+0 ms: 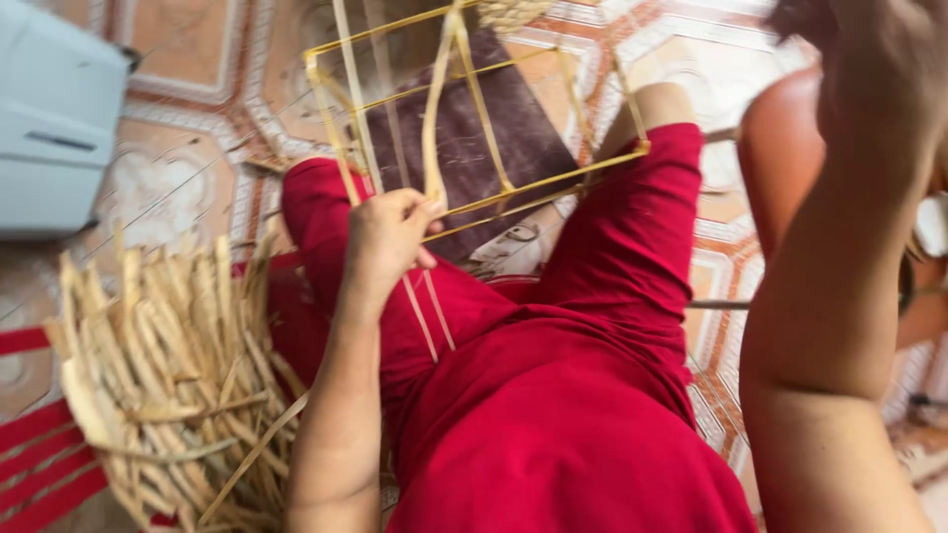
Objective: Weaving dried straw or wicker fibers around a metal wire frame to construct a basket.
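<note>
Fingers of the left hand are pinched on the near rail of one yellow bamboo frame, which stands over the red-clad lap at twelve o'clock from that hand. One right hand is raised at two o'clock, blurred, so whether its fingers are spread or pressed together I cannot tell. One unfinished bamboo basket sits at eight o'clock on the tiled floor, with one grey box at ten o'clock and open floor between them.
</note>
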